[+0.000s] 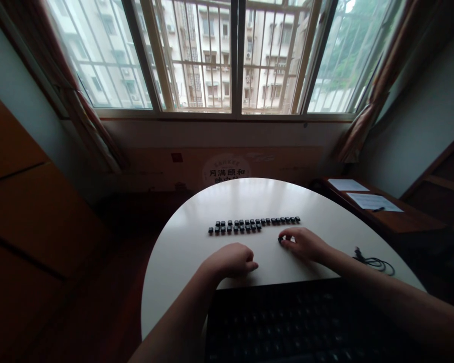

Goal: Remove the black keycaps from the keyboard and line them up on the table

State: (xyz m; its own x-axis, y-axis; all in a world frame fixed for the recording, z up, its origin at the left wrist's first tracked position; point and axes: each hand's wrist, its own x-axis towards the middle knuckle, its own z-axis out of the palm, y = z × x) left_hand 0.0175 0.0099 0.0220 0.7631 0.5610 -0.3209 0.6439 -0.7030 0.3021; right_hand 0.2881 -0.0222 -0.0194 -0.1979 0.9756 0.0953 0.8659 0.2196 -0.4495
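Between the thumb and fingers of my right hand is a small black keycap, held just over the white round table. Two rows of black keycaps stand on the table beyond my hands; the far row reaches further right than the near one. My left hand is curled in front of the near row, its thumb pointing right. What its fingers hold, if anything, is hidden. Nearest me lies a black keyboard, dark and partly cut off by the frame, with both forearms beside or over its edges.
A coiled black cable lies on the table's right side, near my right forearm. Past the table at right, a brown wooden desk holds paper sheets and a pen. A barred window is ahead.
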